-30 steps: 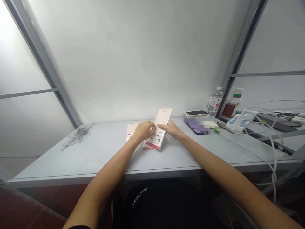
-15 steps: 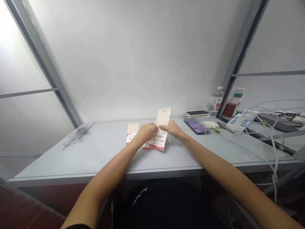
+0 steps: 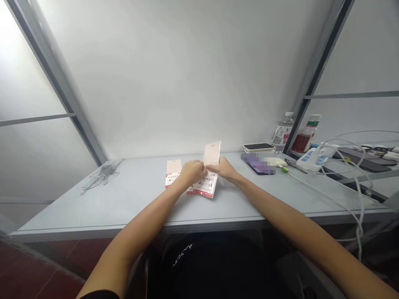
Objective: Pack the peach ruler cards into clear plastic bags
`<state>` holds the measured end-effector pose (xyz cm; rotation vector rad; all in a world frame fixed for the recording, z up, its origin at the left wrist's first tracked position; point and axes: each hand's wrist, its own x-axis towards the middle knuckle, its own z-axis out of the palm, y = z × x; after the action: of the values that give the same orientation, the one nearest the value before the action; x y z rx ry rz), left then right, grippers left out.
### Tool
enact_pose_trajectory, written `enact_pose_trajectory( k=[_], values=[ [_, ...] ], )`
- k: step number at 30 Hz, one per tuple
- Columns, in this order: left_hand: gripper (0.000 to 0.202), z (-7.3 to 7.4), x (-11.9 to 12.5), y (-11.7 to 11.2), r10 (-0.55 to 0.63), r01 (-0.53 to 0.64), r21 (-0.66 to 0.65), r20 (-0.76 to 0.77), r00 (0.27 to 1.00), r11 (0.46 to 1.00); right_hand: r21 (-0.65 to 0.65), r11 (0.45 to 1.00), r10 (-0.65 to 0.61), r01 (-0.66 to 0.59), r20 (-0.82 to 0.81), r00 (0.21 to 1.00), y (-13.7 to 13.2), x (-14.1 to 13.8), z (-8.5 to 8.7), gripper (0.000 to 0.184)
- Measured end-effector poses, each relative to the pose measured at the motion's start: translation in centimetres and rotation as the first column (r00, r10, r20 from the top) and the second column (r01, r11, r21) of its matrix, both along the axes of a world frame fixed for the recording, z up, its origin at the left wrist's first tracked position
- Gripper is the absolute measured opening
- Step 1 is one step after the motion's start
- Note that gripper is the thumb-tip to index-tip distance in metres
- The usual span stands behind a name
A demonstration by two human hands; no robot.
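Both hands meet over the middle of a pale grey table (image 3: 124,203). My left hand (image 3: 192,172) and my right hand (image 3: 225,169) pinch a flat cream and red packet (image 3: 212,154) between them, its upper end tilted up off the table. Under it lies a clear-wrapped pack of the same kind (image 3: 204,187). A second flat packet (image 3: 173,172) lies on the table just left of my left hand.
At the back right stand two bottles (image 3: 282,132), a phone on a small stand (image 3: 258,147) and a dark phone (image 3: 258,163). A white power strip (image 3: 311,158) with several white cables sits at the right. A scribbled mark (image 3: 101,174) shows at the left.
The second packet at the left now shows fully as my left hand shifted right. The held packet stands a little more upright. The hands stay close together.
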<state>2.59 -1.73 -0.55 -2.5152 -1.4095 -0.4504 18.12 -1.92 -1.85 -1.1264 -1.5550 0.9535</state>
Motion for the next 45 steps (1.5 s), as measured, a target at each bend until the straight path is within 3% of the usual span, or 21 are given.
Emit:
enact_pose_trajectory(
  k=[8, 15, 26, 34, 45],
  values=[
    [0.028, -0.6, 0.6, 0.2, 0.063, -0.064, 0.031, 0.03, 0.998, 0.998, -0.108, 0.992, -0.081, 0.061, -0.191, 0.978, 0.2, -0.7, -0.5, 0.011],
    [0.032, -0.6, 0.7, 0.0, 0.027, -0.026, 0.059, -0.023, 0.999, 0.998, -0.167, 0.985, -0.01, -0.05, -0.34, 0.94, 0.5, -0.3, -0.4, 0.025],
    [0.03, -0.4, 1.0, -0.3, 0.042, -0.036, 0.087, -0.066, 0.997, 0.996, -0.129, 0.987, 0.046, -0.096, -0.346, 0.937, 0.7, -0.1, -0.4, 0.026],
    [0.031, -0.6, 1.1, -0.5, 0.008, -0.001, 0.097, -0.075, 0.997, 0.995, -0.112, 0.994, -0.033, -0.008, -0.359, 0.933, 0.9, -0.2, -0.7, 0.03],
    [0.029, -0.7, 1.5, -0.3, 0.058, -0.047, 0.114, -0.094, 0.994, 0.992, -0.148, 0.981, -0.17, 0.126, -0.337, 0.926, 0.0, -1.4, -0.3, 0.008]
  ],
)
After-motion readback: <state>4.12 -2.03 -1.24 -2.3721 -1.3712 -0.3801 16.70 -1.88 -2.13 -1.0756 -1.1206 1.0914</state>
